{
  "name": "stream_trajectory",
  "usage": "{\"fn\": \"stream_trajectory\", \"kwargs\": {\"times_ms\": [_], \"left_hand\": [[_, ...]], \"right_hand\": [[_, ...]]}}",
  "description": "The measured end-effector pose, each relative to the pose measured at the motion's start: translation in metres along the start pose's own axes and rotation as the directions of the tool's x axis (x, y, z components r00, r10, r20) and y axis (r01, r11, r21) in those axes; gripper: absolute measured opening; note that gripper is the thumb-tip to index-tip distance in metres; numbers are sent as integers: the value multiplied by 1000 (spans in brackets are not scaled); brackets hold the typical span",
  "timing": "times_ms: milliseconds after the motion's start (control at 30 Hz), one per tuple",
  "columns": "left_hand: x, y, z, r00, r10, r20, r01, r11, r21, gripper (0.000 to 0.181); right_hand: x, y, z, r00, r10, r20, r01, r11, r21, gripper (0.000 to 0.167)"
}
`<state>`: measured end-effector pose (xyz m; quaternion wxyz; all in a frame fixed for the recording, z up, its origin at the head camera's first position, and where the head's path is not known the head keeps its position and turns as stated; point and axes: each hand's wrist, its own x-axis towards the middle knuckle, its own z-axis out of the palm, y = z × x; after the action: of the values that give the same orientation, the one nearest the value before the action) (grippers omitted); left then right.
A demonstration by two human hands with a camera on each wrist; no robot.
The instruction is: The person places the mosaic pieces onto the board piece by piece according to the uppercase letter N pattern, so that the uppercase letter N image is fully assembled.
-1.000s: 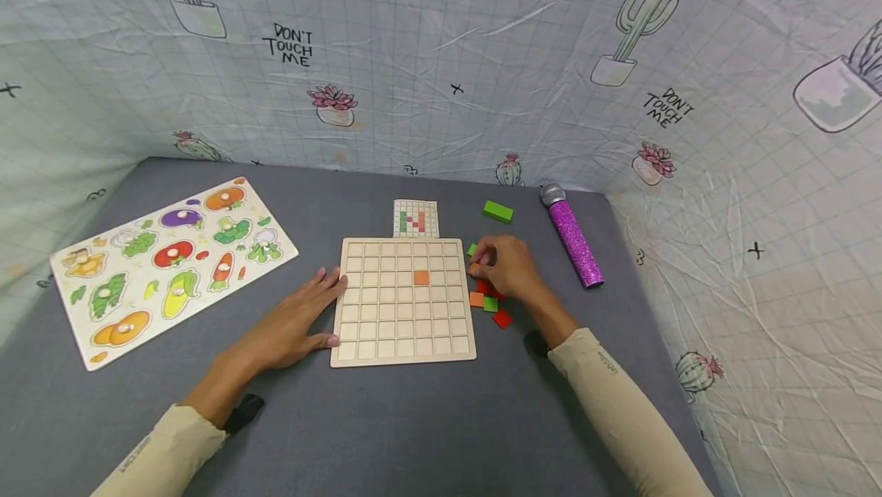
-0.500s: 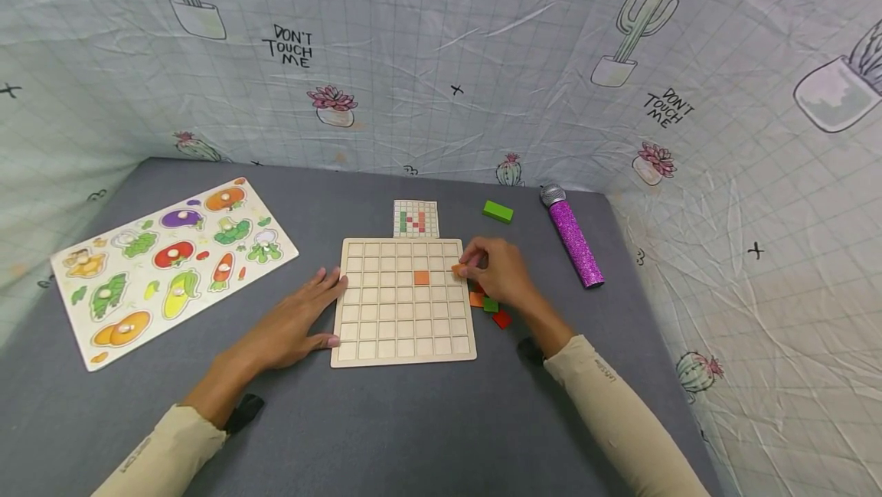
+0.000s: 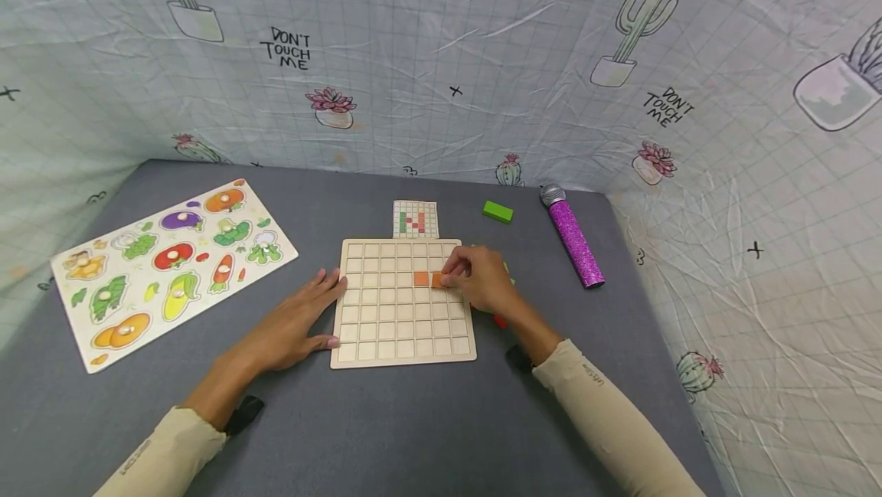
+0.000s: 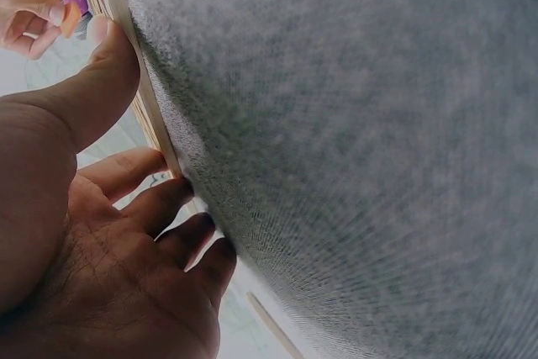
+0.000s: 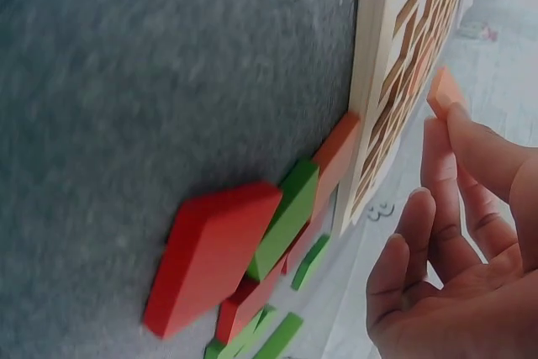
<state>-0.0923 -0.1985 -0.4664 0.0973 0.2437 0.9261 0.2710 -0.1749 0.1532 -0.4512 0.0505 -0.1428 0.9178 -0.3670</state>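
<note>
A wooden grid board lies on the table, with one orange tile set in a cell. The left hand rests with spread fingers against the board's left edge; in the left wrist view its thumb and fingertips touch the edge. Over the board's right part, the right hand pinches a second orange tile just right of the first. The right wrist view shows that tile held above the board between thumb and finger. A small patterned card touches the board's far edge.
Loose red, green and orange tiles lie beside the board's right edge, partly under the right hand. A green block and a purple microphone are farther right. A vegetable puzzle board lies at left.
The right hand has moved left from the loose tiles to over the board, carrying an orange tile to beside the set one. The left hand has stayed in place.
</note>
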Motion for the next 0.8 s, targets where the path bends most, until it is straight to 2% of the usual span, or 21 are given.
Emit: {"fn": "stream_trajectory", "kwargs": {"times_ms": [333,800], "left_hand": [[0,-1,1,1000,1,-10,-1,1000,3,96],[-1,-1,2,1000,7,-16,-7,1000,10,96]], "right_hand": [[0,-8,13,997,-4,72,3,1000,20,12],[1,-15,21,993,-60,102,60,998,9,12]]}}
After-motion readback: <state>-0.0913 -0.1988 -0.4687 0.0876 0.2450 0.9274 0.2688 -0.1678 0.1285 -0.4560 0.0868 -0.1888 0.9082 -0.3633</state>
